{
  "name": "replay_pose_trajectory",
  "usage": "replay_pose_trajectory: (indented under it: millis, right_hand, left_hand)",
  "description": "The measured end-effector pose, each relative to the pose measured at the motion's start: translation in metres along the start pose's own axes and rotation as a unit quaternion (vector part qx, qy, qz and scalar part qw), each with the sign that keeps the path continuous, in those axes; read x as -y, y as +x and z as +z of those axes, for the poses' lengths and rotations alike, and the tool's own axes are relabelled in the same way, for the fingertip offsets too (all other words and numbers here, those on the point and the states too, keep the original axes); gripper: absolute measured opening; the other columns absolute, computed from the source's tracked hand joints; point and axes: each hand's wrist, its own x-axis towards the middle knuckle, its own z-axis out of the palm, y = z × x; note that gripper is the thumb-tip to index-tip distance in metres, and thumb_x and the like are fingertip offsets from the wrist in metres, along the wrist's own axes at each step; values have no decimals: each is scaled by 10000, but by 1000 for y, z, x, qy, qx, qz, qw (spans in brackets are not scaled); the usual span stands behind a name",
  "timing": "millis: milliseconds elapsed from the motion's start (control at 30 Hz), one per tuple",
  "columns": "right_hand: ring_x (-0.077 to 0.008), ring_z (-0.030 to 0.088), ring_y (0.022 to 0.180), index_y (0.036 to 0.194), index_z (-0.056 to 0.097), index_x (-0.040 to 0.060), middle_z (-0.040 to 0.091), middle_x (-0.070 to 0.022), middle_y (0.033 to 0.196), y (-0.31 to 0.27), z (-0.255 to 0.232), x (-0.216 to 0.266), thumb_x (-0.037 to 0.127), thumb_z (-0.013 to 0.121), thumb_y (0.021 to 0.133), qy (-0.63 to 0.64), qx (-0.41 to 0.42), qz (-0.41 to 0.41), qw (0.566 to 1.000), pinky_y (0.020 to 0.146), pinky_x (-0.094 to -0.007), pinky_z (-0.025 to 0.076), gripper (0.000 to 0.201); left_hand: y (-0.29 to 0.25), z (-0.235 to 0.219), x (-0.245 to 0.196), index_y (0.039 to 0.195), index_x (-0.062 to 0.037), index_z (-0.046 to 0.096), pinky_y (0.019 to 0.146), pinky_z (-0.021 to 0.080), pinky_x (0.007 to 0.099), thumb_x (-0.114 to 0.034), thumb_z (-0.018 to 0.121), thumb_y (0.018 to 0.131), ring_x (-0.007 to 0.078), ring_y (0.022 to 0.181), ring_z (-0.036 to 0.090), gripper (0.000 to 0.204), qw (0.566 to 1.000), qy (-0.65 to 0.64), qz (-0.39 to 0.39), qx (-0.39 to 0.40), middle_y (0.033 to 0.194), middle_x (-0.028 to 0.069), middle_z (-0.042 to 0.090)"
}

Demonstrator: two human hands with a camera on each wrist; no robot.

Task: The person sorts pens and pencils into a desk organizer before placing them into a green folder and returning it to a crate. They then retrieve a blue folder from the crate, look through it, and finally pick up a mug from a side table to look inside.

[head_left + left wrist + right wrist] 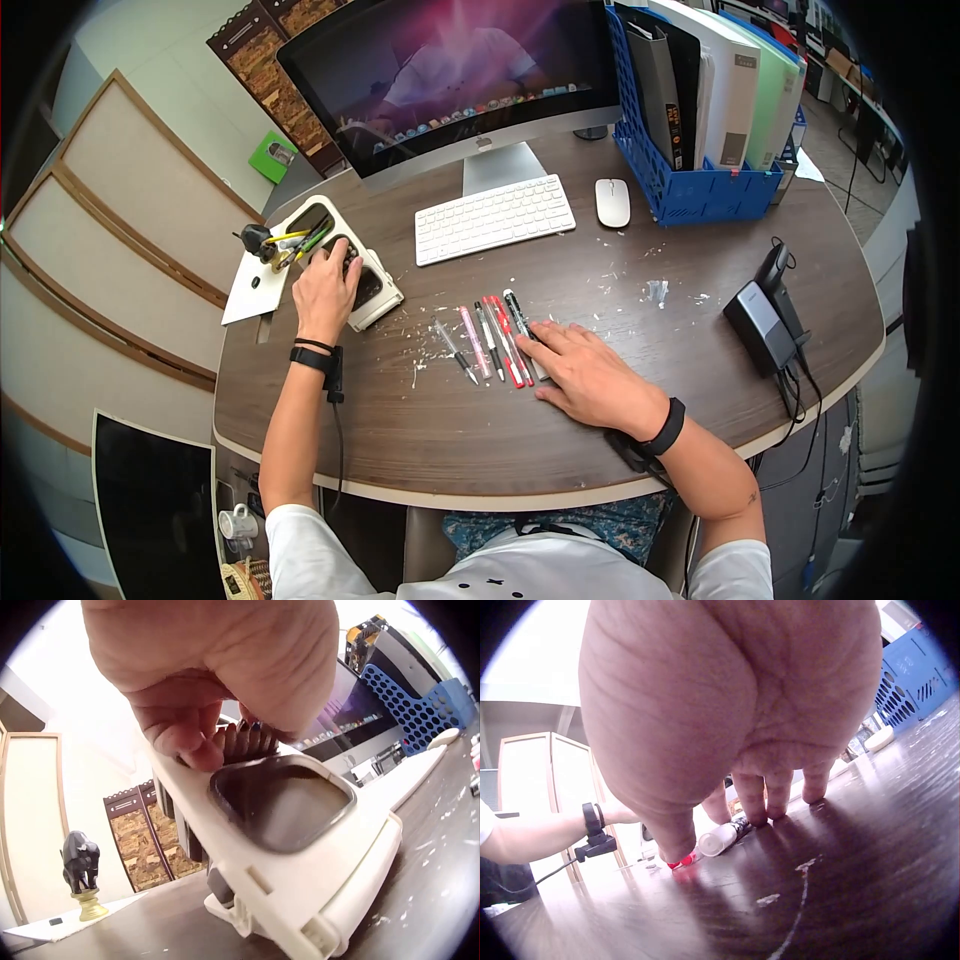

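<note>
My left hand (326, 293) is at the middle compartment of a white organizer (385, 304). In the left wrist view its bent fingers (202, 752) are over a row of thin dark sticks (251, 742); whether they grip any is hidden. On the desk, several pens lie side by side: a clear one (455, 351), a pink one (474, 341), some red ones (513, 368) and a black-and-white one (516, 309) at the right end. My right hand (597, 382) rests spread beside this row, fingertips on the desk, thumb and index finger against the rightmost pens.
Behind the pens are a keyboard (495, 219), a mouse (612, 203) and a monitor (480, 85). A blue file rack (700, 195) stands at the back right, a black device (765, 325) with cables at the right. White scraps (657, 292) are scattered on the desk (420, 440).
</note>
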Motion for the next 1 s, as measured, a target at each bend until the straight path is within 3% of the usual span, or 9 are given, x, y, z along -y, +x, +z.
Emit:
replay_pose_trajectory:
  millis: [367, 433, 533, 700, 1000]
  right_hand:
    - [-432, 510, 1449, 1520, 496, 30, 553, -271, 1505, 0, 0, 0, 192, 807, 923, 4, 2, 5, 1000, 1214, -555, 409, 692]
    - [-458, 545, 1391, 1556, 488, 33, 515, -287, 1556, -1, 0, -2, 208, 812, 910, 3, -5, -5, 1000, 1207, -547, 421, 744]
    - [-450, 538, 1401, 1545, 500, 33, 520, -282, 1548, 0, -2, -2, 213, 817, 905, 4, 5, -3, 1000, 1206, -544, 421, 737]
    - [-431, 510, 1445, 1521, 495, 18, 557, -272, 1495, -3, 3, -2, 183, 817, 897, 0, -15, -6, 1000, 1197, -542, 415, 722]
    - [-436, 494, 1464, 1530, 482, 19, 545, -286, 1507, -3, 4, -1, 187, 808, 907, -7, -8, -4, 1000, 1218, -545, 398, 723]
  left_hand:
    - [6, 20, -6, 1089, -151, 650, 602, 587, 473, -429, 656, 1045, 328, 758, 736, 282, 996, 67, -10, -49, 926, 107, 648]
    - [8, 17, -8, 1034, -134, 653, 615, 594, 469, -379, 674, 1026, 323, 783, 737, 246, 997, 70, -9, -41, 926, 102, 649]
    - [9, 21, -3, 1003, -117, 654, 623, 597, 465, -326, 686, 998, 321, 809, 734, 212, 994, 65, 24, -80, 919, 102, 647]
    - [6, 23, 1, 990, -112, 643, 619, 591, 462, -301, 687, 991, 328, 804, 716, 194, 995, 63, 32, -73, 938, 106, 620]
    - [14, 31, 10, 943, -124, 635, 575, 563, 418, -412, 711, 1017, 292, 708, 706, 307, 991, 89, 40, -89, 887, 64, 627]
